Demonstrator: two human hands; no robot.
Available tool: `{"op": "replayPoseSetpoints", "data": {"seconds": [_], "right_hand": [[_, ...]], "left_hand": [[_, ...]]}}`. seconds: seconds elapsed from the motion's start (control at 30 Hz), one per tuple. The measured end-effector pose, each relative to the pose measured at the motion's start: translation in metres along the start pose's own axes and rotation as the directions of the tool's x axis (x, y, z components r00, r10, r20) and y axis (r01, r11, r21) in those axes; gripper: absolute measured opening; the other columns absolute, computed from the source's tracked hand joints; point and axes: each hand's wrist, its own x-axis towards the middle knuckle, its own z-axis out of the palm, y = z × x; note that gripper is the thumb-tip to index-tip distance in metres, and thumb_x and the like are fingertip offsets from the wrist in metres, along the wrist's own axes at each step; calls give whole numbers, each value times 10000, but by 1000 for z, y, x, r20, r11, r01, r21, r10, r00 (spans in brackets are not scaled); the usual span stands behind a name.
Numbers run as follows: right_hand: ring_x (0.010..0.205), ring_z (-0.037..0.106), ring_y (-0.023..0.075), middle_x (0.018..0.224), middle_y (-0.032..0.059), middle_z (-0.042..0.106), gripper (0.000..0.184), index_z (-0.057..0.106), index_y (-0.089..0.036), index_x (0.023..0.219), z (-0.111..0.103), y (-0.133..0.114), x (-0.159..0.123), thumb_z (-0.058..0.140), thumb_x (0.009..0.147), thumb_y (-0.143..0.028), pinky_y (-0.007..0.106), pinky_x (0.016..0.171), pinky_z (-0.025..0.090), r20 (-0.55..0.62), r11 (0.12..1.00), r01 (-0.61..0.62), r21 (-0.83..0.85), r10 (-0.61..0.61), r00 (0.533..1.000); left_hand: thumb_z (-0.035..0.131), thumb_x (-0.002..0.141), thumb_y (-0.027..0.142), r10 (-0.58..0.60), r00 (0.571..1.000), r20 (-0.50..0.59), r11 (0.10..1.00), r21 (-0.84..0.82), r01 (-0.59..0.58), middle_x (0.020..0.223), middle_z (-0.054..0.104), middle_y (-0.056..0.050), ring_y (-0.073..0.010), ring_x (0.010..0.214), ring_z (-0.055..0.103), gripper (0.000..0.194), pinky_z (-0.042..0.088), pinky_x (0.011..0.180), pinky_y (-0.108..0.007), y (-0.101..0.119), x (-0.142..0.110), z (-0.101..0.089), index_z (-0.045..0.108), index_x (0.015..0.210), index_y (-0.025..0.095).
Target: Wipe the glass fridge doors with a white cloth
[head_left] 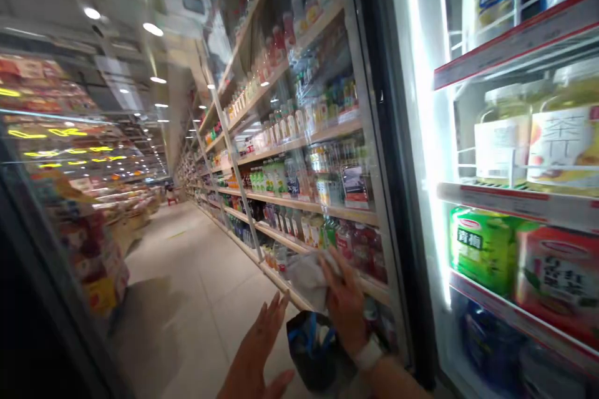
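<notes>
My right hand (344, 302), with a pale wristband (369, 354), presses a whitish-grey cloth (306, 274) flat against the glass door (224, 156). The cloth bunches out to the left of its fingers, and motion blurs them. My left hand (262, 343) is raised lower down and to the left, fingers stretched and thumb apart, with nothing in it. Whether its fingertips touch the glass I cannot tell. Below the cloth sits a dark bag or bin (311, 349) with blue inside, partly hidden by my right hand and forearm.
On the right is a lit cooler with bottles (503, 131), a green carton pack (484, 249) and a red one (559, 280) on wire shelves. A dark door frame (390, 156) stands beside it. Long drink shelves (281, 199) and a tiled aisle (182, 262) show in the glass.
</notes>
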Motion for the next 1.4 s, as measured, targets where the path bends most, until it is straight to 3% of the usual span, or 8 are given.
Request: {"op": "replayPoseSetpoints", "data": {"seconds": [0.2,0.33,0.43,0.53,0.63,0.87,1.13,1.4], "right_hand": [[1488,221,281,1646,34,123,693,280,-337,1522,-6,35,26,321,914,-8,537,1155,358,-115,978,-178,-106,166,980],[1471,277,229,1609,28,271,698,273,-316,1529,-5,36,24,327,899,-20,457,1155,372,8,995,92,-31,-91,996],[1437,345,239,1513,52,451,544,441,-271,1455,-6,31,15,414,919,-188,462,1176,310,155,974,226,-17,-221,963],[1431,352,242,1460,55,518,472,532,-280,1385,-7,31,10,495,916,-308,456,1203,235,176,974,210,-80,-194,965],[1436,348,231,1498,52,473,477,494,-298,1413,-10,44,13,492,938,-258,459,1201,247,166,976,178,-128,-156,974],[1482,235,295,1624,101,212,564,243,-267,1544,-20,85,24,355,993,-226,569,1162,293,15,970,-161,-183,167,986],[1488,187,350,1620,144,204,754,141,-213,1567,-15,72,-16,493,948,-464,622,1162,245,170,978,4,-209,32,985],[1489,214,279,1599,96,287,690,138,-243,1565,-16,81,-57,412,944,-118,575,1192,254,333,969,169,-182,-101,938]], "left_hand": [[510,901,368,118,992,45,953,275,-126,1511,424,-90,-244,1444,324,691,369,1133,-359,15,12,-7,272,1529,204],[533,886,242,138,990,29,895,425,-137,1518,426,-60,-223,1469,267,607,268,1188,-363,23,35,-4,391,1476,232],[540,894,269,128,982,-139,884,465,-49,1492,458,-101,-242,1489,200,560,165,1223,-421,27,60,12,445,1440,182],[518,919,350,51,961,-273,862,497,96,1461,491,-133,-253,1499,138,532,102,1232,-476,29,79,30,479,1410,147],[507,926,340,32,974,-225,817,567,104,1488,458,-105,-248,1498,138,547,61,1234,-493,29,83,37,439,1447,188],[537,915,417,-11,980,-199,830,545,120,1519,407,-102,-268,1480,228,698,87,1229,-484,25,80,39,264,1527,223],[522,915,455,-32,981,-191,836,533,131,1505,439,-96,-277,1464,277,658,82,1222,-483,13,81,49,326,1506,241],[506,918,471,-33,983,-179,830,544,126,1496,454,-98,-268,1469,269,641,73,1218,-475,2,84,56,352,1496,240]]}}
